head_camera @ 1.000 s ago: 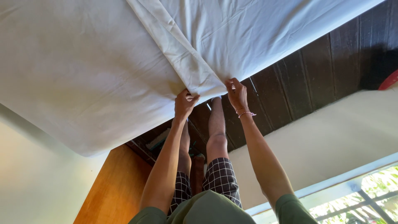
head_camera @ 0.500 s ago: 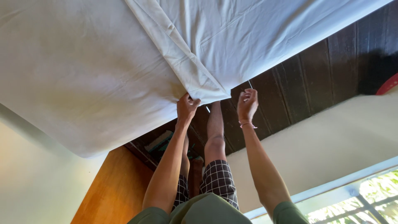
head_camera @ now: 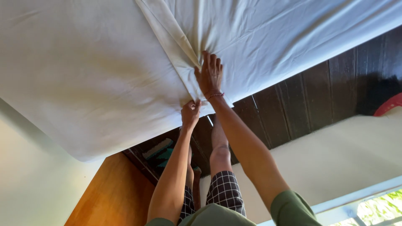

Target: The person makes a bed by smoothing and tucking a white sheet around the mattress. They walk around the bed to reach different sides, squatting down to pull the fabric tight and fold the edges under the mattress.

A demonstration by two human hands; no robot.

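Two hands work one corner fold of the white cotton bed sheet [head_camera: 83, 75]. R hand [head_camera: 210, 76], w/ a thin red bracelet [head_camera: 216, 95] at the wrist, lies open and flat, fingers spread, pressing the cloth just beside the long diagonal pleat [head_camera: 169, 37]. L hand [head_camera: 190, 114] is closed in a fist, pinching the sheet's lower edge where the pleat ends at the mattress side.

Step in hand, as I judge it: smoothing and setting the corner fold, L anchoring, R flattening. A further move would call for keeping that pinch tight while the palm slides along the pleat, else the cloth bunches.

Edges: rounded mattress corner [head_camera: 83, 157] sits well left of the hands; the sheet's edge runs off to the right above the dark wooden plank floor [head_camera: 318, 92]. Person's bare foot [head_camera: 218, 138] is right below the hands, so little room there. Orange-brown wood panel [head_camera: 113, 192] closes the left; floor to the right is open up to a red rounded object [head_camera: 389, 104].
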